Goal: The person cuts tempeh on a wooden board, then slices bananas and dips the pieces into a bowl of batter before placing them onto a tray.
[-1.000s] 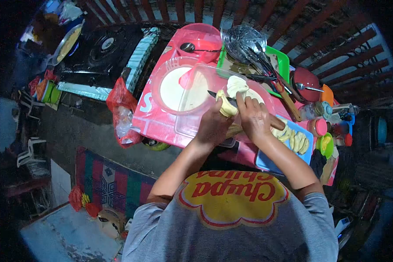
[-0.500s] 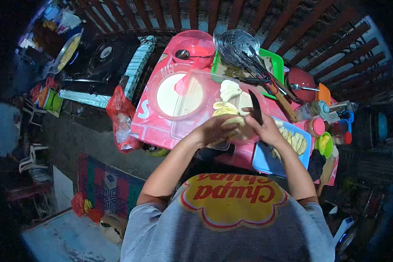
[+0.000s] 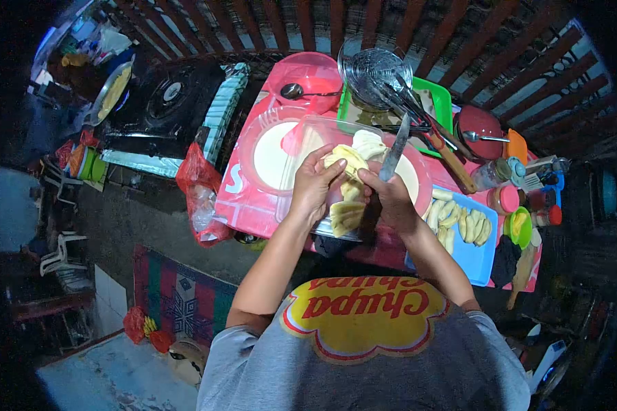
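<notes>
My left hand (image 3: pixel 314 185) holds a peeled banana (image 3: pixel 347 159) cut into a fan of slices. Close beside it, my right hand (image 3: pixel 391 198) grips a knife (image 3: pixel 395 152) with the blade pointing up and away; its fingers also seem to touch the banana. More sliced banana fans (image 3: pixel 347 218) lie below and behind the hands, on a clear plastic container (image 3: pixel 295 198). A bowl of white batter (image 3: pixel 271 156) stands to the left, and a pink-rimmed bowl (image 3: pixel 425 181) is partly hidden behind my right hand. Peeled bananas (image 3: pixel 474 227) rest in a blue tray (image 3: pixel 483 270) at the right.
Behind are a pink basin (image 3: pixel 308 63) with a ladle (image 3: pixel 293 90), and a green tray (image 3: pixel 442 103) with a wire strainer (image 3: pixel 373 68) and tongs. Jars (image 3: pixel 506 198) crowd the table's right end. A black stove (image 3: pixel 168 103) with a pan (image 3: pixel 113 92) stands left; a red bag (image 3: pixel 197 181) hangs between.
The sliced banana in my left hand has fanned open and been raised. My right hand with the knife has shifted slightly left and down, and the blade has turned. The view has moved a little.
</notes>
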The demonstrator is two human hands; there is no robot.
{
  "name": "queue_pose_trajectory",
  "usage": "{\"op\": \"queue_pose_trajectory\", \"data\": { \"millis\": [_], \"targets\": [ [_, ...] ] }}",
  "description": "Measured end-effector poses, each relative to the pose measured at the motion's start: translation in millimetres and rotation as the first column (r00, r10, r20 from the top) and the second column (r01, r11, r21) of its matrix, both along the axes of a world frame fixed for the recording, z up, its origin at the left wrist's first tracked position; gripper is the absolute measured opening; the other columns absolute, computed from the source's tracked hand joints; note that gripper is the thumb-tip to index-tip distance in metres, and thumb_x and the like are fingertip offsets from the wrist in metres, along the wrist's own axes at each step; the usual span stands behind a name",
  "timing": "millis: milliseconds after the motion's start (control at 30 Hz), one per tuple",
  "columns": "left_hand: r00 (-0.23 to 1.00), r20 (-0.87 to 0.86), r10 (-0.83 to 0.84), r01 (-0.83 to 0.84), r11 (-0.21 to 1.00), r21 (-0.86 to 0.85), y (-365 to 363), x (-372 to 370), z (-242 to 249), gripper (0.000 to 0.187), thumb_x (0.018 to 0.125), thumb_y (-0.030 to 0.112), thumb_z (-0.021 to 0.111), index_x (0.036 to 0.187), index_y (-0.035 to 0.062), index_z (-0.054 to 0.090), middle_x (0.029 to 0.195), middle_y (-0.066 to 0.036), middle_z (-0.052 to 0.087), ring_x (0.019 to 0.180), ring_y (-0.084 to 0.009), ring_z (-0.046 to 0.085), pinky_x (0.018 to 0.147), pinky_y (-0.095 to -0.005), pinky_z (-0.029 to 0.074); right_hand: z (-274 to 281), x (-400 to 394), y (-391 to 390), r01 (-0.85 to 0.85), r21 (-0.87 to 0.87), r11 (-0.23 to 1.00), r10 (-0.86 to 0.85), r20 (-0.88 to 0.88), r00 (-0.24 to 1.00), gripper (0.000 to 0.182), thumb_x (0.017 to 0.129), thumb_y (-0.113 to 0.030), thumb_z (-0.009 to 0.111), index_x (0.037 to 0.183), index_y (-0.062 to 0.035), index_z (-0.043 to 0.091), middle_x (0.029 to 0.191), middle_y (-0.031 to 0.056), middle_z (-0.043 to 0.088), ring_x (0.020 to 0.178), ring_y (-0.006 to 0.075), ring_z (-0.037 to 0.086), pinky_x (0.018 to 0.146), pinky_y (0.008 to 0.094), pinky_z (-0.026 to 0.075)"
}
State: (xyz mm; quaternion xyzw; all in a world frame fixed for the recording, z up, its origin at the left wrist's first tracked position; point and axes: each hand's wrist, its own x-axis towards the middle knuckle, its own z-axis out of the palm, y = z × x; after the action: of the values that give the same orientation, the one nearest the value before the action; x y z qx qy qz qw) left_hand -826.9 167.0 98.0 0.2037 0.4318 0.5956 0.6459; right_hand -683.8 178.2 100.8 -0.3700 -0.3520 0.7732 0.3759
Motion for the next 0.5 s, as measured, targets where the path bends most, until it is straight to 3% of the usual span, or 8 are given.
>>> {"op": "queue_pose_trajectory", "data": {
  "millis": [300, 500],
  "targets": [
    [0.996, 0.085, -0.024, 0.020, 0.999, 0.050, -1.7, -18.5, -5.5, 0.041, 0.075, -0.003, 0.053, 0.113, -0.0004, 0.038, 0.095, -0.012, 0.054, 0.083, -0.0172, 0.056, 0.071, -0.0258, 0.048, -13.6, -7.5, 17.4, -0.020, -0.106, 0.994, 0.023, 0.032, 0.999, 0.020, 0.071, -0.023, 0.063, 0.077, -0.0080, 0.052, 0.056, -0.0026, 0.044, 0.046, 0.0075, 0.043, 0.043, 0.0192, 0.035],
    [0.995, 0.063, -0.072, 0.077, 0.993, -0.086, 12.6, -34.1, -9.7, 0.038, 0.074, 0.001, 0.056, 0.109, -0.0014, 0.040, 0.091, -0.014, 0.056, 0.081, -0.0175, 0.057, 0.070, -0.0251, 0.048, -13.1, -14.0, 27.8, -0.093, -0.106, 0.990, 0.104, 0.107, 0.989, 0.026, 0.066, -0.025, 0.068, 0.074, -0.0086, 0.050, 0.056, -0.0003, 0.046, 0.047, 0.0109, 0.048, 0.043, 0.0224, 0.039]
  ]
}}
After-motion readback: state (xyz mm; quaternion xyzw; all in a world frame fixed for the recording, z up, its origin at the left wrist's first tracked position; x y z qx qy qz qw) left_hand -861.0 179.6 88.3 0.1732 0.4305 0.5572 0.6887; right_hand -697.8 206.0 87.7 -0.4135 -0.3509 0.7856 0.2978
